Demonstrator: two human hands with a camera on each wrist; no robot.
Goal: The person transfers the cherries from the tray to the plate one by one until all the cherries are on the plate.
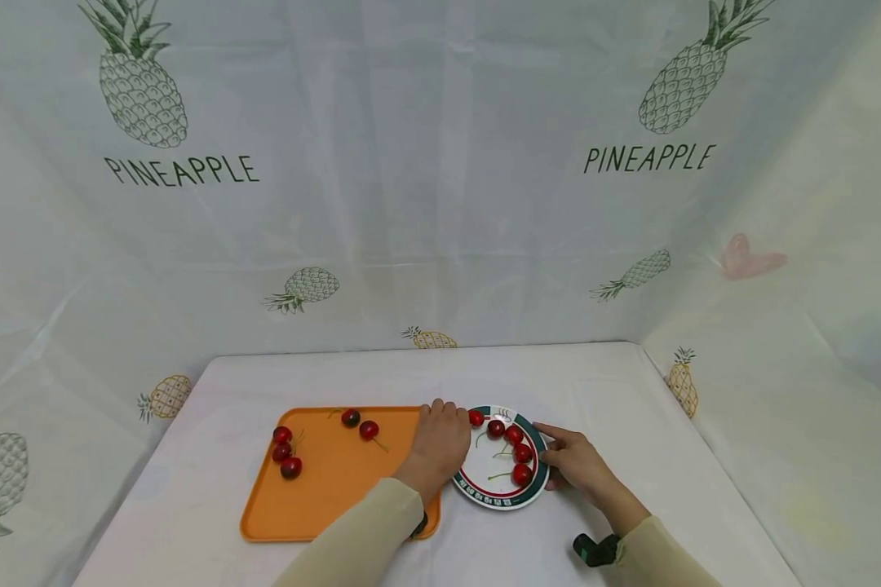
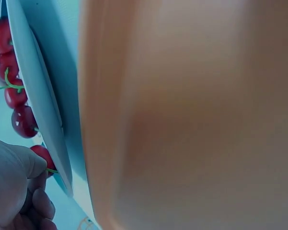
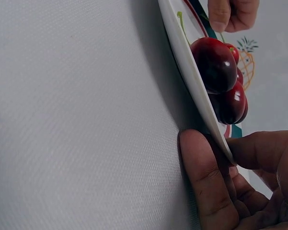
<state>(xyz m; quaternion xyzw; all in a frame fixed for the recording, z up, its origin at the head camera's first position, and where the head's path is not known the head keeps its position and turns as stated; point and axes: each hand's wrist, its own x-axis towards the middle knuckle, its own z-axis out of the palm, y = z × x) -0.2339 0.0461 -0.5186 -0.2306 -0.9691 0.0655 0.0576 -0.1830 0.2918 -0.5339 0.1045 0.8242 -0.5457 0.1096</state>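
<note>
A round white plate (image 1: 483, 466) with a green and red patterned rim lies right of the orange tray (image 1: 338, 497). My right hand (image 1: 576, 465) grips the plate's right edge, thumb above and fingers beneath in the right wrist view. Over the plate's upper left side, my left hand (image 1: 444, 440) pinches a red cherry (image 2: 42, 155) by its stem. Several other cherries (image 1: 522, 453) curve along the plate's right side, some with green stems. The left hand's fingertips are partly hidden in the head view.
On the tray, three cherries (image 1: 290, 467) sit at the left edge and two more cherries (image 1: 369, 430) near the top. A black device (image 1: 595, 550) is at the right wrist. A white cloth (image 1: 543, 375) covers the table, and a pineapple-print curtain (image 1: 440, 204) hangs behind it.
</note>
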